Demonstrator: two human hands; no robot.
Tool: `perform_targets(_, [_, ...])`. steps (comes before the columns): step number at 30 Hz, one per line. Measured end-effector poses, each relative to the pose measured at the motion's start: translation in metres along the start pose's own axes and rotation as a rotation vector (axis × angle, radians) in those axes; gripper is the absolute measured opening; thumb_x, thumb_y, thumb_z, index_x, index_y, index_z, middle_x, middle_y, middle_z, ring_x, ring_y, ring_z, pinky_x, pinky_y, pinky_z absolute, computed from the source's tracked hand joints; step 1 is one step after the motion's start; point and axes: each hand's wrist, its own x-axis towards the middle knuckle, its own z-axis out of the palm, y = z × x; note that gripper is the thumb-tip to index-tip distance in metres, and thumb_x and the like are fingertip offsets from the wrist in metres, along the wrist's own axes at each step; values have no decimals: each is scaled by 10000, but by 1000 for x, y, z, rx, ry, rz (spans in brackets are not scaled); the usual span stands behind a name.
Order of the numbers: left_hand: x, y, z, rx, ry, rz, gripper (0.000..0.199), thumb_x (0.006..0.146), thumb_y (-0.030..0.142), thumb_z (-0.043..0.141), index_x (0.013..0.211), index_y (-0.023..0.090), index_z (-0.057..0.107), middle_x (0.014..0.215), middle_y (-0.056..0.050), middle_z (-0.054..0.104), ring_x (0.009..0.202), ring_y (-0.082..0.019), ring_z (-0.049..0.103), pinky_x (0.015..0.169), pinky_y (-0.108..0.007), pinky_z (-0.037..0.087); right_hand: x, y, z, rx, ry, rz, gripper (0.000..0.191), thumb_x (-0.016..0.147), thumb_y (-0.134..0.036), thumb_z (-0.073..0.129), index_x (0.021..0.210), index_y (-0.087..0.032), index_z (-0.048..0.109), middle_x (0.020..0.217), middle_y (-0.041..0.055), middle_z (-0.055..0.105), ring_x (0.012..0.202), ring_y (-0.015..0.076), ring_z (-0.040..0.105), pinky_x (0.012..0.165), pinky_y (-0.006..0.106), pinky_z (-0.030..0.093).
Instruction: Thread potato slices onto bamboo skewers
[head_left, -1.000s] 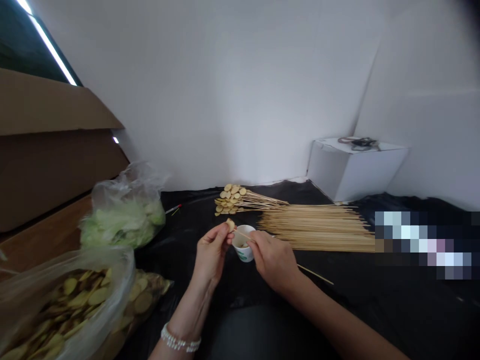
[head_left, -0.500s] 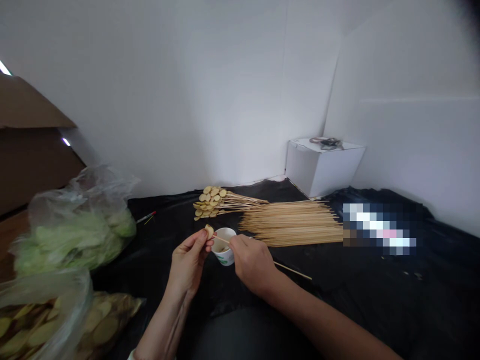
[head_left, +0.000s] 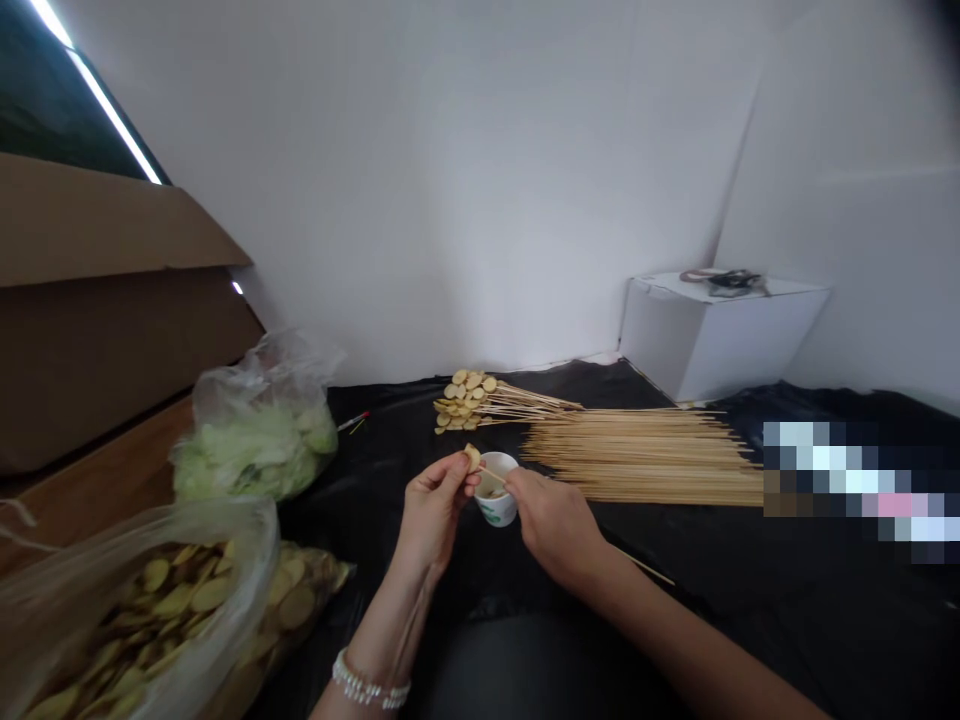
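Observation:
Between the fingertips of my left hand [head_left: 435,505] is a pale potato slice [head_left: 472,458]. My right hand [head_left: 559,520] is closed around a thin wooden skewer [head_left: 491,474], whose front end meets the slice; its back end sticks out past my right wrist. Just behind and between my hands stands a white paper cup [head_left: 496,510] with a green print, and small pieces I cannot make out lie inside. Beyond the cup is a pile of skewered potato slices [head_left: 461,400], and to its right a wide spread of bare skewers [head_left: 645,455].
An opened plastic bag of potato slices [head_left: 255,560] stands at the front left, with a bag of pale green vegetables [head_left: 255,450] behind it. A cardboard box [head_left: 112,350] is far left. A white box [head_left: 720,340] stands by the wall on the black sheet [head_left: 420,650].
The view has turned left, so everything sits further right and more of the potato bag shows. My hands keep the same hold on the slice and the skewer.

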Motion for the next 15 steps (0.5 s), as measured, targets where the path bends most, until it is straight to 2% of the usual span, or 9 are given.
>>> perform_targets(5, [0,2,0,-20,20,22,236,598,262,805,759,103,737,678,-66,694,549,-61,556,551,-166,456,0,0,-1,2,124,-37,217,953,-229,367,848,-187,552,773,16,614,657,141,566,566,271,289])
perform_targets(9, [-1,3,0,-23,17,24,238,609,268,799,769,103,738,702,-73,697,556,-66,562,553,-173,458,-2,2,0,-14,218,-68,263,960,-222,344,811,-175,555,748,34,600,647,143,548,572,269,302])
perform_targets(15, [-1,2,-1,-23,-30,16,238,612,273,799,770,105,738,728,-80,701,571,-67,562,561,-178,459,-2,4,6,21,231,-71,298,957,-187,324,783,-176,566,691,18,605,601,132,538,564,266,285])
